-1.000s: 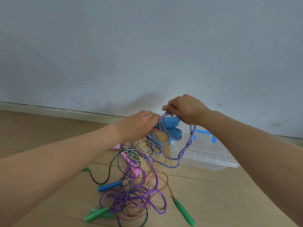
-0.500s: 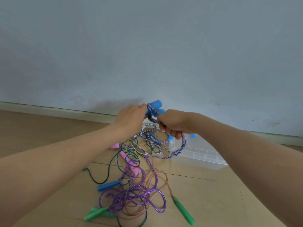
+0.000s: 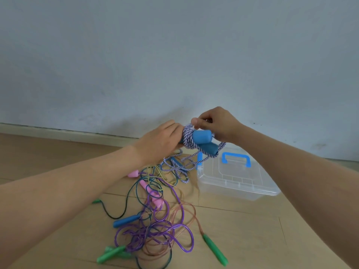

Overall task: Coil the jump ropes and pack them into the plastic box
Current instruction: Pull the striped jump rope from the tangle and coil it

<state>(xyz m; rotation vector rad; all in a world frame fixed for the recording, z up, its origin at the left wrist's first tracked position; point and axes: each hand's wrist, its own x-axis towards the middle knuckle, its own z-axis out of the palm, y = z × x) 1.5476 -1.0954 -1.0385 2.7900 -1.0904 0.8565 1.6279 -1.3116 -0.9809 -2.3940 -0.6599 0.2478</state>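
Note:
My left hand grips two blue foam handles held together, with the purple-and-white braided rope wound round them in several turns. My right hand pinches a loop of that rope just above the handles. The loose rest of the braided rope hangs down to the floor. A clear plastic box with a blue handle stands on the floor below my right hand, its lid on.
A tangle of other jump ropes lies on the wooden floor: purple, clear brown and dark green cords, with pink handles, a blue handle and green handles. A grey wall with a skirting board stands behind.
My right hand has gone from under the handles up over them, carrying the rope round for another turn. The box, hidden by my arm before, shows again.

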